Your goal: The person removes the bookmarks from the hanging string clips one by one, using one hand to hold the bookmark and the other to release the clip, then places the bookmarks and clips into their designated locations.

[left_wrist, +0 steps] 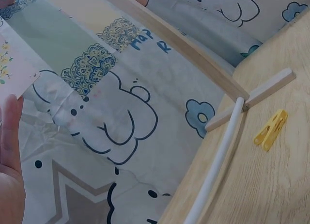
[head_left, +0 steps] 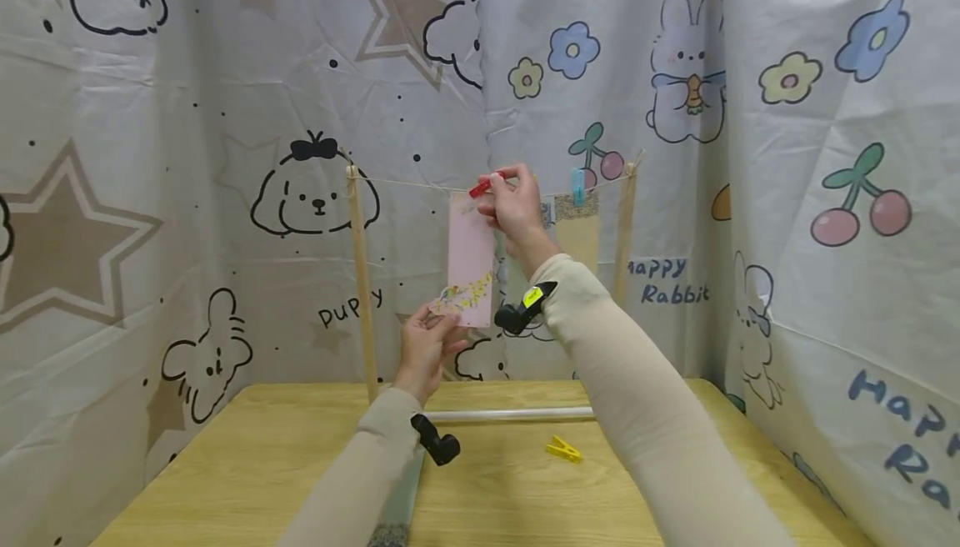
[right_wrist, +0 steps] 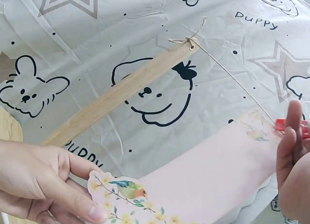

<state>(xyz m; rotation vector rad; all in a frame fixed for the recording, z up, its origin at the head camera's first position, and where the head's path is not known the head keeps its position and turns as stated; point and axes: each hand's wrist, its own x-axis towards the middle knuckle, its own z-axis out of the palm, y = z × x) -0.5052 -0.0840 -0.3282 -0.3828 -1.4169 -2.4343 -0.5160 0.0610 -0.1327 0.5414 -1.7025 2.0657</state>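
Observation:
A tall pink card (head_left: 470,247) printed with yellow blossoms and a bird hangs upright at a thin string (head_left: 405,183). My left hand (head_left: 426,348) pinches its lower left corner between thumb and fingers. Up at the card's top edge, my right hand (head_left: 519,212) pinches a red clothespin (right_wrist: 280,125) right at the string. Just right of that hand, a light blue clothespin (head_left: 577,187) holds a cream card (head_left: 579,238) with a patterned band. In the left wrist view a green card (left_wrist: 48,37) with a lacy patterned end hangs between the pink and cream ones, mostly hidden in the head view.
Two wooden posts (head_left: 361,280) carry the string, joined low down by a white rod (head_left: 510,415). A yellow clothespin (head_left: 562,449) lies on the wooden table (head_left: 247,464). Partly under my left forearm lies another greenish card (head_left: 406,484). Printed curtains surround the table.

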